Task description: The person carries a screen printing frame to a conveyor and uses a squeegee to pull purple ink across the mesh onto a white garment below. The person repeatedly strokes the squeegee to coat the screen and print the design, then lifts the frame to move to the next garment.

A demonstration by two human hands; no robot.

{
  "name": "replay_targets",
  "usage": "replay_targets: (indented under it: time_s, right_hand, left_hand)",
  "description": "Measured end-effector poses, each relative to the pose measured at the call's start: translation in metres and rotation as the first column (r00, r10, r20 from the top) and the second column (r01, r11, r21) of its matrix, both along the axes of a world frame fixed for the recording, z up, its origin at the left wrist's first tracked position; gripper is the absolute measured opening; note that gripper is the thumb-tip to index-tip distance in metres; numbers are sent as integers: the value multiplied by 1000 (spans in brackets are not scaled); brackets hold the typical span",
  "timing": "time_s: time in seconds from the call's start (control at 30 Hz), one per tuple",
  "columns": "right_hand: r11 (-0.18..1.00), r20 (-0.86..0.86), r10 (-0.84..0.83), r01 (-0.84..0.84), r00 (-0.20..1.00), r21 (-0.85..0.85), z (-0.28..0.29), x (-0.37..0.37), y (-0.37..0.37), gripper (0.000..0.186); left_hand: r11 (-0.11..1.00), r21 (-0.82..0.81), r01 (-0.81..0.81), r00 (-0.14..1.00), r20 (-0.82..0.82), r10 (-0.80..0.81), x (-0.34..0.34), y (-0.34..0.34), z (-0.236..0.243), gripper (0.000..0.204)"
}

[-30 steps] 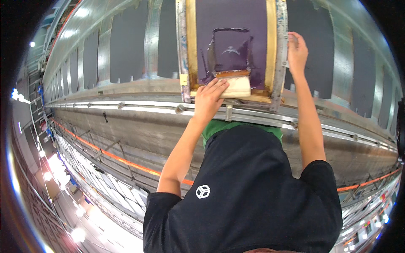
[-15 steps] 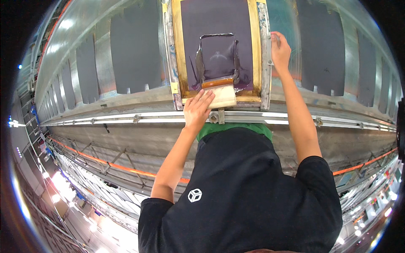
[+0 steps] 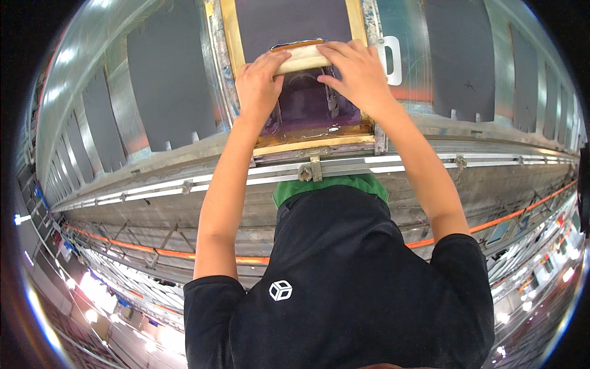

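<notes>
A squeegee with a pale wooden handle (image 3: 302, 60) and an amber blade lies crosswise on the dark mesh (image 3: 289, 18) of a printing screen. My left hand (image 3: 259, 85) is closed on the handle's left end, fingers over the top. My right hand (image 3: 357, 74) grips its right end, the thumb pointing inward beneath it. Wet dark ink (image 3: 333, 103) streaks the mesh on the near side, and a dark ink line runs along the squeegee's far edge. The screen's yellowish wooden frame (image 3: 319, 145) surrounds the mesh, its far end out of view.
Dark grey rectangular pieces (image 3: 166, 80) lie in a row along the long table, left and right of the screen. A white shape (image 3: 393, 60) shows beside the frame's right side. A metal rail (image 3: 246, 181) with bolts runs along the near edge, by my waist.
My right hand has left the frame's right side and taken hold of the squeegee beside my left. The squeegee has moved from the screen's near end to farther up the mesh.
</notes>
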State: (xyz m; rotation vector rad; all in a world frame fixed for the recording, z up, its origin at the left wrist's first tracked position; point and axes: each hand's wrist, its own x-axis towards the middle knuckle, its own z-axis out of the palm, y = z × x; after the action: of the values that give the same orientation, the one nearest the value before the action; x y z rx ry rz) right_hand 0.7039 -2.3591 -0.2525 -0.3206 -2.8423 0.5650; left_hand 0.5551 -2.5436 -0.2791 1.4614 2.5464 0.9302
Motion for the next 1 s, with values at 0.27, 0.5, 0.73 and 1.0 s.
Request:
replay_targets:
  time_s: [0.27,0.5,0.73,1.0]
  right_hand:
    - [975,73,-25,41,997,-221,-13,56,-48,43]
    - [986,0,-45,44,999,-163,-9,32,-32,44]
    - [986,45,-78,84,996,-147,-14,0,-7,33]
    - [965,16,-27,30,1000,-262,-16,79,-66,44]
  left_hand:
    - [990,-132,42,997,-63,-50,61,-44,-14,44]
    - [995,-98,-10,994,-108,0,37,-29,-1,40]
    - [992,-126,26,999,-22,-29,3,6,-1,37]
    - [975,-212,65,996,-42,-75,80,-69,-11,46]
